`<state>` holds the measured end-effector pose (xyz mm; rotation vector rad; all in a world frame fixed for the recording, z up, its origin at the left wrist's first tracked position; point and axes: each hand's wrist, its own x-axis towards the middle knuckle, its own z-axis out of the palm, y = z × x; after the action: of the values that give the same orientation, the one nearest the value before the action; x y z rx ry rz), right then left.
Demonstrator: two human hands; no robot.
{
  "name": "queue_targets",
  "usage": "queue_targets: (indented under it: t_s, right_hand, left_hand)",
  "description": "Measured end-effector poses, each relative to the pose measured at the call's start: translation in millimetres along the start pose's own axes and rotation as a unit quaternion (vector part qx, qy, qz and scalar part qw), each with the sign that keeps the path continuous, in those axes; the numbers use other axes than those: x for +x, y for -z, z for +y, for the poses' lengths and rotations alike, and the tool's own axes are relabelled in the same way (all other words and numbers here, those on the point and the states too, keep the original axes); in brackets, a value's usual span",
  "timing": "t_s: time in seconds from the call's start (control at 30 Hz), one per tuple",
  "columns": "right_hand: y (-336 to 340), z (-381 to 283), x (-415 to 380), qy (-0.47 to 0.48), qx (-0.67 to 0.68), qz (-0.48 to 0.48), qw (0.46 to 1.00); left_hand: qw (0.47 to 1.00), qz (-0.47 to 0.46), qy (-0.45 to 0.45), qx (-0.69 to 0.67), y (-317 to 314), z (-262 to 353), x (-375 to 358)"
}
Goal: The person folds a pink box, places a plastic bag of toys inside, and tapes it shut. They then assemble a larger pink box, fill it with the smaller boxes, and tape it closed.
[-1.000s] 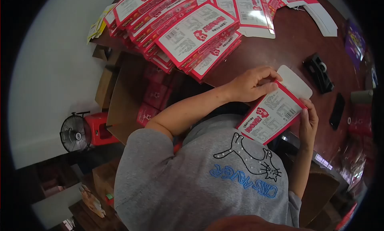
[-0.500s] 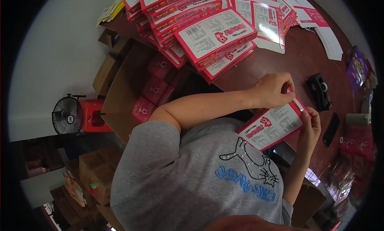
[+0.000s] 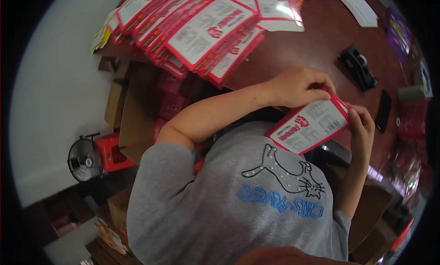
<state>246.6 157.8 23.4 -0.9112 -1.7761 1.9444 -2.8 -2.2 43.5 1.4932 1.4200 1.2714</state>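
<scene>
A red and white printed carton [image 3: 316, 120] is tilted in front of my chest, its printed panel with text and barcode facing up. My left hand [image 3: 305, 87] grips its far edge, with bent fingers and thumb near the upper corner. At the right end, my right hand [image 3: 362, 122] pinches the carton's edge, thumb on the panel side. A narrow end flap [image 3: 340, 103] lies between the two hands. Beyond them on the dark red table [image 3: 316, 47] is a black tape dispenser [image 3: 357, 69].
Several matching cartons [image 3: 208, 33] are stacked at the far left of the table, beside flat unfolded cartons [image 3: 277, 10]. A black phone-like slab [image 3: 383, 111] lies at right. An open cardboard box [image 3: 137, 111] stands left of the table; a fan [image 3: 85, 159] is farther left.
My left hand has closed lower over the carton's far edge, and the end flap that stood out between my hands now sits closer to the carton. The whole view has shifted.
</scene>
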Motion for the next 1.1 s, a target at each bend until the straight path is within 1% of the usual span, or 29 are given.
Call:
queue_targets:
  t_s: [0.03,0.07,0.1,0.13,0.17,0.23,0.3,0.33,0.37,0.4,0.43,0.47,0.5,0.53,0.57,0.6,0.63,0.67,0.7,0.77,0.8,0.83,0.87,0.9,0.93,0.97,1.0,1.03,1.1]
  right_hand:
    - [0,-4,-3,0.033,-0.039,-0.005,0.999]
    - [-3,-8,-7,0.060,-0.082,-0.006,0.995]
    - [-2,-8,-8,0.093,-0.078,-0.024,0.992]
    - [-2,-8,-11,0.128,-0.076,-0.047,0.988]
    - [-6,-9,-18,0.119,-0.093,-0.044,0.988]
    - [-9,-7,-23,0.106,-0.109,-0.022,0.988]
    - [-5,4,-16,0.097,-0.112,-0.047,0.988]
    - [-1,6,-11,0.097,-0.114,-0.030,0.988]
    - [6,6,-4,0.152,-0.102,-0.010,0.983]
    - [20,3,-1,0.202,-0.091,0.011,0.975]
    - [45,-4,5,0.277,-0.270,0.110,0.915]
    - [70,-6,42,0.358,-0.432,0.193,0.805]
    - [94,-1,67,0.357,-0.433,0.201,0.803]
    - [112,11,102,0.440,-0.474,0.231,0.726]
    - [119,18,112,0.478,-0.493,0.248,0.683]
    - [126,25,121,0.513,-0.510,0.267,0.637]
    - [128,30,122,0.376,-0.476,0.203,0.769]
    - [130,33,121,0.222,-0.421,0.127,0.871]
    - [124,36,117,0.220,-0.419,0.125,0.872]
    - [96,42,102,0.173,-0.424,0.207,0.864]
    - [83,40,93,0.163,-0.420,0.203,0.869]
    - [74,28,84,0.074,-0.327,0.195,0.922]
    - [70,18,79,-0.015,-0.229,0.188,0.955]
    - [69,18,79,-0.021,-0.228,0.190,0.955]
    - [70,19,79,-0.027,-0.112,0.183,0.976]
    - [69,18,78,-0.031,0.006,0.175,0.984]
    - [60,8,72,-0.034,0.009,0.179,0.983]
    - [46,-8,64,-0.040,0.041,0.212,0.976]
    - [38,-10,57,-0.046,0.074,0.245,0.966]
  left_hand:
    - [1.000,-0.008,-0.017,0.002,-4,-3,2]
    - [0.999,-0.007,0.014,-0.035,-8,-2,1]
    - [0.997,-0.009,0.045,-0.069,-8,-2,1]
    - [0.994,-0.003,0.049,-0.100,-11,-6,1]
    - [0.990,0.006,0.056,-0.127,-13,-11,1]
    - [0.998,0.013,0.021,-0.064,-14,-14,5]
    - [0.997,-0.012,0.016,-0.073,-12,-19,18]
    - [0.998,-0.024,0.026,-0.054,-8,-19,30]
    - [0.998,-0.033,0.036,-0.034,-4,-21,43]
    - [0.993,-0.071,0.059,-0.078,1,-30,60]
    - [0.988,-0.100,0.091,-0.076,0,-26,73]
    - [0.986,-0.111,0.115,-0.057,11,-31,91]
    - [0.992,-0.092,0.082,0.030,7,-48,102]
    - [0.975,-0.080,0.051,0.201,4,-47,104]
    - [0.929,-0.069,0.019,0.362,-6,-41,102]
    - [0.918,-0.077,0.055,0.384,-16,-50,97]
    - [0.918,-0.080,0.052,0.386,-29,-39,90]
    - [0.880,-0.107,0.105,0.451,-42,-25,75]
    - [0.834,-0.133,0.160,0.512,-48,-17,63]
    - [0.842,-0.122,0.155,0.502,-45,-35,49]
    - [0.855,-0.107,0.117,0.494,-42,-41,43]
    - [0.867,-0.090,0.078,0.483,-42,-45,38]
    - [0.868,-0.097,0.080,0.480,-42,-47,37]
    - [0.869,-0.099,0.050,0.482,-43,-47,37]
    - [0.869,-0.102,0.019,0.484,-44,-46,38]
    - [0.869,-0.109,0.018,0.482,-45,-46,38]
    - [0.869,-0.113,0.010,0.481,-47,-45,39]
    - [0.869,-0.117,0.001,0.480,-47,-46,38]
    - [0.874,-0.116,-0.005,0.472,-46,-48,36]
